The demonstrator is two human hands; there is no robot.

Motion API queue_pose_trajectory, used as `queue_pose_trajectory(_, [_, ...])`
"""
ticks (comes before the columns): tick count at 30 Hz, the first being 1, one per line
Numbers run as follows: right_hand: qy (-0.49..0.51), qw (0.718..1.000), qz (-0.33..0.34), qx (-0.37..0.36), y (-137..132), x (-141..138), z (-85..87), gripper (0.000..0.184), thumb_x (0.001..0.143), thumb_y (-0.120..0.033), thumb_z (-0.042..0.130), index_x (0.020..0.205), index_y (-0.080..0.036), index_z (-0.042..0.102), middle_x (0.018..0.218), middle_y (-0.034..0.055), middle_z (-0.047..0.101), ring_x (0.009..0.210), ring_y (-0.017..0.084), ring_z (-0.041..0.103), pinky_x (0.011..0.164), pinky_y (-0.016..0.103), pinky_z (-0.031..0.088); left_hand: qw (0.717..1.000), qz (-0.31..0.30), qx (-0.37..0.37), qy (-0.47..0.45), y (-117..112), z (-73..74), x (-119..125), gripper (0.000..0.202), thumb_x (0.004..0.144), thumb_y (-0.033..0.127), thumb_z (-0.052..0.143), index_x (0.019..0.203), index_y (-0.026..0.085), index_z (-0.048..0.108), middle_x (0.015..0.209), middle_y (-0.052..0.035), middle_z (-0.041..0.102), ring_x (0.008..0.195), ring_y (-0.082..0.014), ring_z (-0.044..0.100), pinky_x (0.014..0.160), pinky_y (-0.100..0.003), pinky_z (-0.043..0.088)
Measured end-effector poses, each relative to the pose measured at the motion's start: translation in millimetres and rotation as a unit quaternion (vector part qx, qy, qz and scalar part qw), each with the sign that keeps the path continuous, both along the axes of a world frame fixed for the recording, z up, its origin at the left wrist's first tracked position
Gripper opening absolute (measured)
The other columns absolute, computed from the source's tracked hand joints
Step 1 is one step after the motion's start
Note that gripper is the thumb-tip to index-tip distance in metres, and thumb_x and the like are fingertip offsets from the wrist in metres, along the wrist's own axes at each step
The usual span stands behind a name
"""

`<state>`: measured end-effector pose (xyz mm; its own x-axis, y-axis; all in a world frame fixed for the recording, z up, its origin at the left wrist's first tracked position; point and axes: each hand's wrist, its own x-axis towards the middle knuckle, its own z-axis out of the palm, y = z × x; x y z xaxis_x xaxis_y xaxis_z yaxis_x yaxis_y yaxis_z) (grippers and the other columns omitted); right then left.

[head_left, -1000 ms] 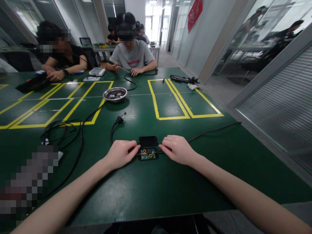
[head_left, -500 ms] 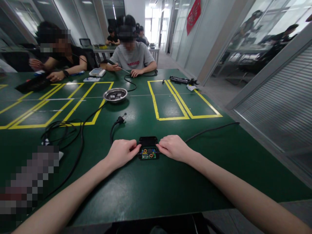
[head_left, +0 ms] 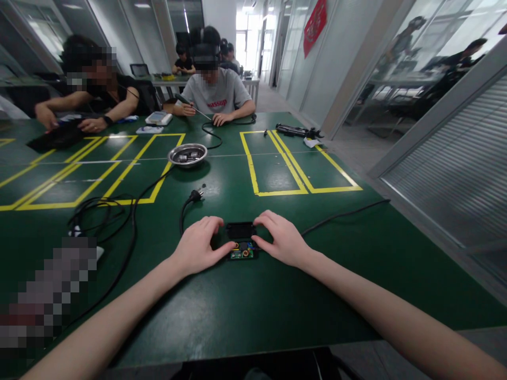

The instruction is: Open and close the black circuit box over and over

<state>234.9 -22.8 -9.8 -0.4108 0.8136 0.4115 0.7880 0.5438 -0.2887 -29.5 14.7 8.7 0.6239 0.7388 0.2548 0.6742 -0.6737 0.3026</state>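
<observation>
A small black case point(head_left: 240, 230) lies open on the green table point(head_left: 253, 306) right in front of me, with a green circuit board point(head_left: 242, 251) showing in its near half. My left hand point(head_left: 198, 247) grips the case's left side, thumb at the board's edge and fingers curled up by the far half. Pressed against the right side in the same way is my right hand point(head_left: 279, 241). A black cable runs from the case's left to a plug point(head_left: 194, 195), and another cable point(head_left: 344, 214) leads off to the right.
A metal bowl point(head_left: 187, 154) with small parts stands mid-table. Tangled black cables point(head_left: 99, 211) lie at the left. Yellow tape rectangles point(head_left: 277, 174) mark the surface. A black tool point(head_left: 295, 129) rests at the far right. Two people sit across the table, working.
Both my hands have slid forward and closed in around the case, fingers now reaching along its far half. The person at the far left has stretched an arm outward.
</observation>
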Motion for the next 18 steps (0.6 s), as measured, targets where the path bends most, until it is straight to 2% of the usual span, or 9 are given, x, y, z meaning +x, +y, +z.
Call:
queue_pose_trajectory(2, [0.023,1.000,-0.018,0.008,0.6,-0.9,-0.9,0.037,0.098,-0.031,0.062,0.131,-0.017,0.062,0.128,0.0170,0.066,0.114,0.030,0.062,0.093,0.045,0.052,0.999,-0.048,0.025,0.006,1.4,-1.6,-1.8,0.084,0.079,0.075,0.070,0.136,0.015,0.057,0.128,-0.0189,0.068,0.114,-0.0351,0.066,0.094,-0.047,0.052])
queue_pose_trajectory(3, [0.021,1.000,-0.016,0.004,1.1,-1.2,-1.1,0.039,0.098,-0.031,0.062,0.135,-0.017,0.060,0.133,0.0181,0.065,0.120,0.032,0.059,0.097,0.050,0.050,0.997,-0.069,0.032,0.014,1.9,-2.8,-2.6,0.096,0.074,0.078,0.073,0.143,0.015,0.053,0.139,-0.0212,0.063,0.124,-0.0385,0.061,0.102,-0.053,0.049])
queue_pose_trajectory(5, [0.018,1.000,0.001,-0.021,2.4,-1.1,-0.9,0.033,0.099,-0.029,0.061,0.130,-0.018,0.063,0.131,0.0167,0.066,0.121,0.033,0.058,0.098,0.053,0.049,0.995,-0.092,0.031,0.022,2.3,-4.9,-3.4,0.098,0.073,0.076,0.076,0.147,0.018,0.050,0.148,-0.0208,0.058,0.132,-0.0399,0.056,0.109,-0.056,0.044])
queue_pose_trajectory(9, [0.090,0.992,0.045,-0.077,3.3,2.2,1.4,0.017,0.097,-0.023,0.063,0.113,-0.020,0.066,0.113,0.0109,0.072,0.107,0.026,0.063,0.093,0.046,0.052,0.994,-0.108,0.008,-0.009,-0.1,-5.2,-2.4,0.080,0.078,0.064,0.080,0.140,0.020,0.055,0.134,-0.0154,0.067,0.123,-0.0346,0.063,0.106,-0.051,0.048])
queue_pose_trajectory(13, [0.210,0.965,0.052,-0.145,1.2,3.0,0.9,0.013,0.094,-0.020,0.063,0.107,-0.021,0.066,0.092,0.0037,0.072,0.080,0.018,0.066,0.076,0.034,0.056,0.992,-0.118,-0.001,-0.040,-4.1,-3.8,-1.2,0.066,0.081,0.057,0.079,0.132,0.020,0.058,0.119,-0.0117,0.073,0.108,-0.0306,0.069,0.096,-0.046,0.053])
queue_pose_trajectory(16, [0.293,0.939,0.045,-0.175,-1.2,0.1,-0.5,0.021,0.093,-0.023,0.065,0.113,-0.021,0.069,0.093,0.0038,0.074,0.077,0.016,0.069,0.074,0.031,0.059,0.992,-0.112,-0.001,-0.051,-5.9,-5.5,-1.2,0.067,0.081,0.054,0.080,0.133,0.020,0.056,0.119,-0.0116,0.073,0.105,-0.0296,0.070,0.094,-0.044,0.055])
queue_pose_trajectory(18, [0.311,0.932,0.048,-0.178,-2.9,-1.6,-0.7,0.023,0.093,-0.025,0.066,0.114,-0.020,0.072,0.095,0.0049,0.076,0.077,0.016,0.070,0.075,0.032,0.062,0.992,-0.111,0.000,-0.057,-6.1,-6.6,-1.2,0.071,0.080,0.052,0.081,0.137,0.020,0.053,0.124,-0.0124,0.072,0.108,-0.0299,0.070,0.097,-0.045,0.055])
